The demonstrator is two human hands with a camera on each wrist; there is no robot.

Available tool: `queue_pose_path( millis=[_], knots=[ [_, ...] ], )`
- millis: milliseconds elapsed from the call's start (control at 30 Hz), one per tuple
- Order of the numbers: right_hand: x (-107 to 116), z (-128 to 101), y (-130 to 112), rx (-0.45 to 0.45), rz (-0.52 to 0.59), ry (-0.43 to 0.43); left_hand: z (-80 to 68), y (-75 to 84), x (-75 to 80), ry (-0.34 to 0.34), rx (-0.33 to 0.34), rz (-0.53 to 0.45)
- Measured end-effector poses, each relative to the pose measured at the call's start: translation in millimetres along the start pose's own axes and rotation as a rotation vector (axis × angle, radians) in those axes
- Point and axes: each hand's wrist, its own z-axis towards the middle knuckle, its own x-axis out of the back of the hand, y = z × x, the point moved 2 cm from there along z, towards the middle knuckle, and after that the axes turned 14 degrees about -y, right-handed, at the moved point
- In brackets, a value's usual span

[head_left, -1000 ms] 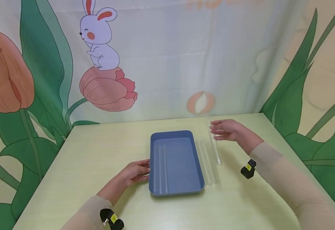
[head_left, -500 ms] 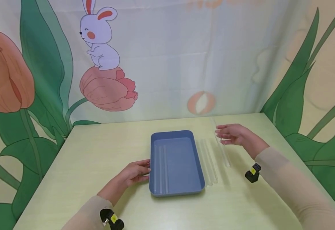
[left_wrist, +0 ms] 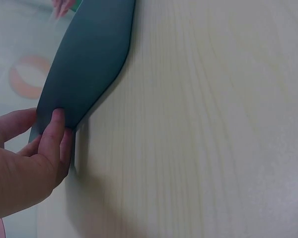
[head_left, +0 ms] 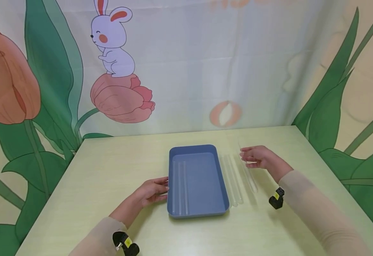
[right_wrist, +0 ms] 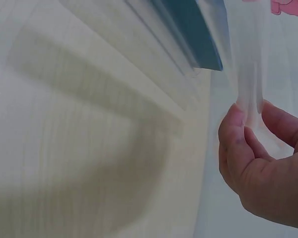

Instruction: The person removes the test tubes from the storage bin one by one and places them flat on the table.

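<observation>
A blue tray (head_left: 202,212) lies in the middle of the pale table, with two clear tubes (head_left: 181,186) along its left side. My left hand (head_left: 151,192) rests against the tray's left rim (left_wrist: 77,79), fingers touching its outer wall. My right hand (head_left: 257,158) pinches a clear glass tube (head_left: 249,177) near its far end; the tube (right_wrist: 251,74) runs toward me just above the table. Two more clear tubes (head_left: 232,181) lie on the table between the tray and the held one.
The table (head_left: 93,170) is pale yellow-green wood. A cloth backdrop with a rabbit (head_left: 114,46) and tulips hangs behind and at both sides. The table's right edge (head_left: 327,167) is close to my right forearm.
My right hand, with the tube in its fingers, has moved right and toward me and come lower to the table. The left hand and tray have stayed put.
</observation>
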Motion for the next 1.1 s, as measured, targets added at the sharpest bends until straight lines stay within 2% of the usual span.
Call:
queue_pose_path(
  millis=[300,667,1100],
  knots=[
    [0,18,15,-0.052,0.039,0.060,0.5,0.6,1.1,-0.009,-0.008,0.001],
    [-2,36,32,-0.072,0.018,0.094,1.8,-2.7,2.7,-0.001,-0.005,-0.013],
    [-8,46,39,-0.072,0.022,0.133,0.8,-1.6,0.8,0.009,0.000,-0.009]
  ],
)
